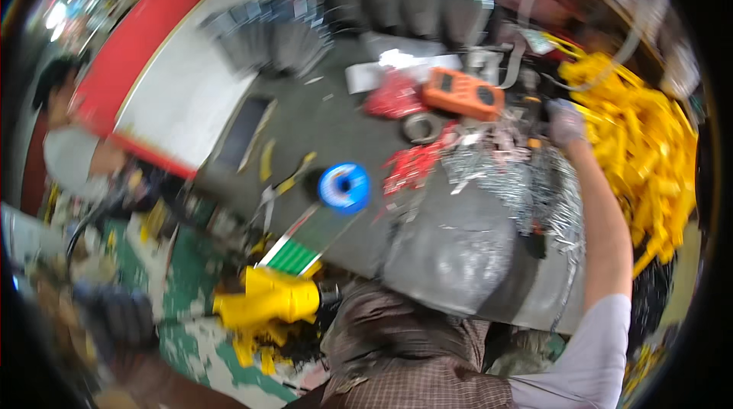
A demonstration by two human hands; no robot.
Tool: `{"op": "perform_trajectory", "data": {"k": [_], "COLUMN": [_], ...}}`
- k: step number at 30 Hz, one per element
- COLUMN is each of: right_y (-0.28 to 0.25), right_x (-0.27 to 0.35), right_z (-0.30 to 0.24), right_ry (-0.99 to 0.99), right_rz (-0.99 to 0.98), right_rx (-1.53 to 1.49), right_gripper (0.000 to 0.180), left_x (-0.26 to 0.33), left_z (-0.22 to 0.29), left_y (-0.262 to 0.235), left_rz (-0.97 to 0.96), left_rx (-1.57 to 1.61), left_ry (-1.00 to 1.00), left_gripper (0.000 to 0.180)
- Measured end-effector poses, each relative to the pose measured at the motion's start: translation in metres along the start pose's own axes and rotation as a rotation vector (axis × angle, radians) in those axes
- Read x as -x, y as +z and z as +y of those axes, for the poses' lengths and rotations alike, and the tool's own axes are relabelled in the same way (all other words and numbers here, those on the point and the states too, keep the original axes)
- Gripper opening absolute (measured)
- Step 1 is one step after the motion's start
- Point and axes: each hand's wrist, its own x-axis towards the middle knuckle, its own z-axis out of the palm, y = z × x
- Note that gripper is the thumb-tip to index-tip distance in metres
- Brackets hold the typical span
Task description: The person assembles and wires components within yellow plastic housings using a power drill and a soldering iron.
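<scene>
While the right arm stretches up along the right side of the grey bench [298, 134], its right hand [566, 123], seemingly in a pale glove, is at the inner edge of a big heap of yellow pieces [641, 157]; from where I stand the fingers blur together, so I cannot tell whether they pinch anything or are spread. That heap fills the far right, just beside the forearm. Left of the wrist lies a spread of silvery metal pieces [489, 172], with slim red pieces [412, 168] next to it and an orange handheld device [463, 93] above, touching or nearly touching a red bag [395, 94]. Well apart, low on the left, the left hand [114, 317] shows as a dark-gloved smear, away from the bench; its grip I cannot make out either. Nearest to it is a bulky yellow object [267, 298] below the bench's front edge, and a blue spool [343, 187] sits on the bench beyond. Another person's pale sleeve [72, 161] shows at far left.
</scene>
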Motion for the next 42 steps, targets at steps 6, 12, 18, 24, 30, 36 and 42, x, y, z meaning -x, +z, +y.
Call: {"op": "perform_trajectory", "data": {"k": [6,12,18,24,30,36,42], "right_y": [0.017,0.022,0.027,-0.040,-0.044,-0.049,-0.039], "right_x": [0.005,0.027,0.070,0.128,0.208,0.276,0.282], "right_z": [0.003,0.003,0.036,-0.037,-0.097,-0.143,-0.163], "right_ry": [0.005,0.052,0.048,0.276,0.596,0.486,0.487], "right_rz": [-0.035,0.217,0.426,0.267,0.170,0.117,0.358], "right_rx": [-0.078,-0.221,-0.458,-1.071,-1.894,-1.290,-1.059], "right_gripper": [0.031,0.021,0.027,0.028,0.022,0.024,0.020], "left_x": [-0.079,-0.118,-0.037,0.042,0.062,-0.052,-0.064], "left_z": [-0.126,-0.209,-0.301,-0.374,-0.311,-0.239,-0.256], "left_y": [-0.052,-0.118,-0.244,-0.382,-0.323,-0.106,0.148], "left_rz": [-0.445,0.347,0.431,0.817,-0.081,-0.486,-0.772], "left_rx": [0.039,0.105,0.190,-0.127,-0.803,-0.699,-0.537], "left_ry": [0.090,-0.385,-0.766,-1.196,-1.642,-0.145,0.390], "left_gripper": [0.026,0.034,0.035,0.018,0.035,0.013,0.040]}}
